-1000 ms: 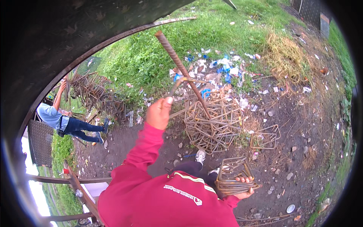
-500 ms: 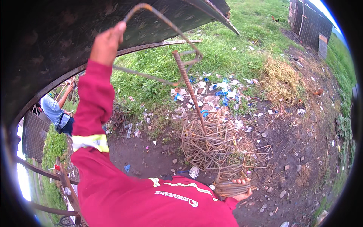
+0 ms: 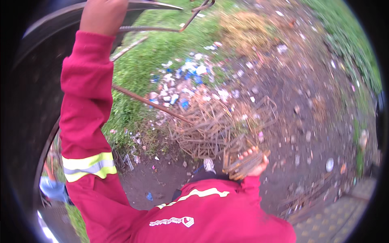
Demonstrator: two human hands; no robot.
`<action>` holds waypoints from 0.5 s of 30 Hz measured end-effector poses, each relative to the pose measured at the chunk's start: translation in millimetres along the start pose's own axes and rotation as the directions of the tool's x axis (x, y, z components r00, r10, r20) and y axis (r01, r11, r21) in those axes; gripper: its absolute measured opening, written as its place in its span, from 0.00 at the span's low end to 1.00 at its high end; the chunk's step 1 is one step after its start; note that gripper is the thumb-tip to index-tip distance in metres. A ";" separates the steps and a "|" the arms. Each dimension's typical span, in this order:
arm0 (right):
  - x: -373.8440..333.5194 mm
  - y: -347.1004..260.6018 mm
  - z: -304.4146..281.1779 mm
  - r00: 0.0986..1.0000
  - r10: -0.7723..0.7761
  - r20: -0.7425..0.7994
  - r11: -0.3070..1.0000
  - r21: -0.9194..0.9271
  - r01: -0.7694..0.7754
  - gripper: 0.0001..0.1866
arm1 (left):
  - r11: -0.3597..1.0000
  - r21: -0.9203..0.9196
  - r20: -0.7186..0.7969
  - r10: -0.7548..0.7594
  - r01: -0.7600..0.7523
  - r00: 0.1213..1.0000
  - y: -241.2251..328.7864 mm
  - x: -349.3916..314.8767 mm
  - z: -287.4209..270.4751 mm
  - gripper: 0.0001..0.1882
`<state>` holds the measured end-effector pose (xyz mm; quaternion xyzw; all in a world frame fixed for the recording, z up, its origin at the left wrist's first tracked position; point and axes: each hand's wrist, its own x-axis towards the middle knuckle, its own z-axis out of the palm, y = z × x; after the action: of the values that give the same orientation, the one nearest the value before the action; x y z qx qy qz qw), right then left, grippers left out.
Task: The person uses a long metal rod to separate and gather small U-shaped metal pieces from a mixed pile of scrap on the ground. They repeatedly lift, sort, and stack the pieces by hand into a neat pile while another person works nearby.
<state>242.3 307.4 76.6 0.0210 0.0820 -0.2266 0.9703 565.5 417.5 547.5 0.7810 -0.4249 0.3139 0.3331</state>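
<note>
My left hand [image 3: 104,17] is raised at the top edge, its fingers partly cut off by the frame. It grips a bent steel rebar stirrup [image 3: 154,29], whose bars reach out to the right. My right hand [image 3: 262,164], low and close to my body, is closed around a bundle of rusty rebar stirrups [image 3: 243,165]. Just beyond that bundle, a tangled pile of stirrups [image 3: 198,135] lies on the ground. A ribbed rebar rod [image 3: 154,103] stands out of the pile, leaning to the left, its upper end hidden behind my left sleeve.
Overhead at left hangs a dark sheet roof [image 3: 36,73]. Scattered litter [image 3: 190,75] and dry straw [image 3: 247,32] lie past the pile. Another person in a light blue shirt [image 3: 54,189] is at the far left. A patterned sheet [image 3: 324,227] lies at lower right.
The view has swung rightward and down. My left hand, with the stirrup, now appears higher, away from the rod's top. My right hand still holds the bundle.
</note>
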 end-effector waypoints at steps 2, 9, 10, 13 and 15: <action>-1.9 -2.7 -4.2 1.000 0.019 0.019 0.997 0.069 -0.020 0.33 | 0.982 -0.184 0.132 -0.023 0.047 0.991 -13.6 -35.9 75.9 0.24; -5.4 -19.6 -11.6 0.996 -0.069 0.051 0.996 0.060 0.066 0.38 | 0.638 -0.265 0.741 -0.345 0.723 0.576 55.5 -315.6 270.7 0.17; -5.2 -21.7 -12.0 0.993 -0.086 0.086 0.996 0.045 0.083 0.38 | 0.610 -0.154 0.800 -0.384 0.777 0.460 69.4 -345.6 276.1 0.15; -6.8 -28.7 -15.1 0.981 -0.174 -0.087 0.983 -0.071 0.168 0.41 | 0.530 -0.146 0.846 -0.371 0.835 0.383 108.3 -404.9 269.8 0.13; -8.4 -32.9 -20.4 0.982 -0.134 -0.131 0.975 -0.195 0.107 0.43 | 0.761 -0.324 0.790 -0.109 0.562 0.604 123.6 -419.7 261.2 0.14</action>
<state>217.2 283.2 57.8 -0.0594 0.1733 -0.2742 0.9441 326.4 351.0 102.4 0.7779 -0.4286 -0.2314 0.3970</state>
